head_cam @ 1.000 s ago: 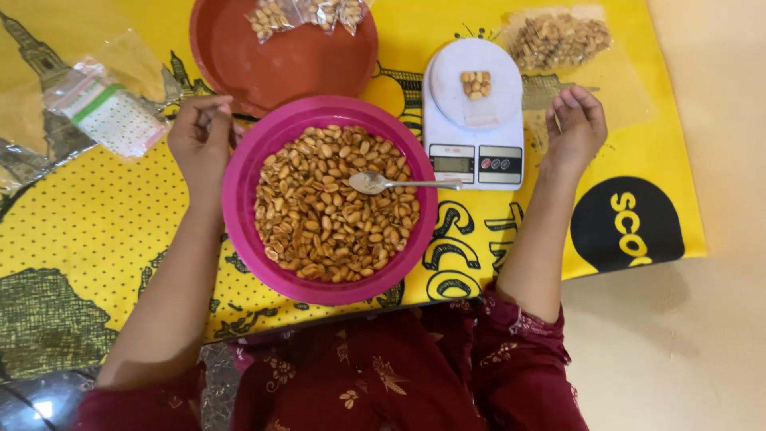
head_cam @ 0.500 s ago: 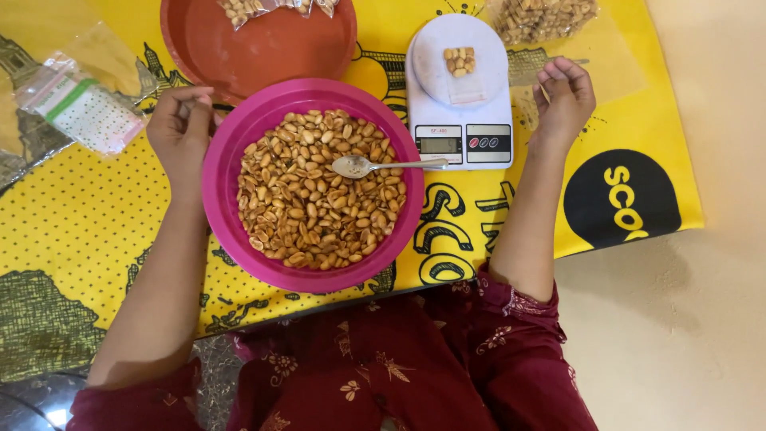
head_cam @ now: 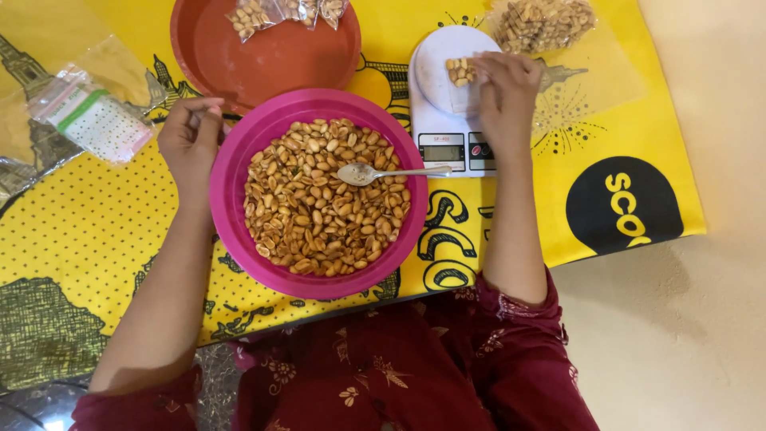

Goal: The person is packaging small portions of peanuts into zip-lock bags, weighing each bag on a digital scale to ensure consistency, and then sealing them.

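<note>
Starting at the left, we keep our left hand [head_cam: 187, 140] steady, its curled fingers touching the outer rim of the pink bowl [head_cam: 231, 172] of peanuts, where the spoon [head_cam: 375, 173] lies idle. Toward the mat's far edge, our right hand [head_cam: 504, 88] pinches the clear pouch of peanuts [head_cam: 458, 72] on the white scale [head_cam: 447, 120]; we judge a light, upright grip best, so nothing spills and the reading settles.

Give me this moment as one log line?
left hand: on pink bowl rim | right hand: at peanuts on scale | spoon: in bowl
</note>
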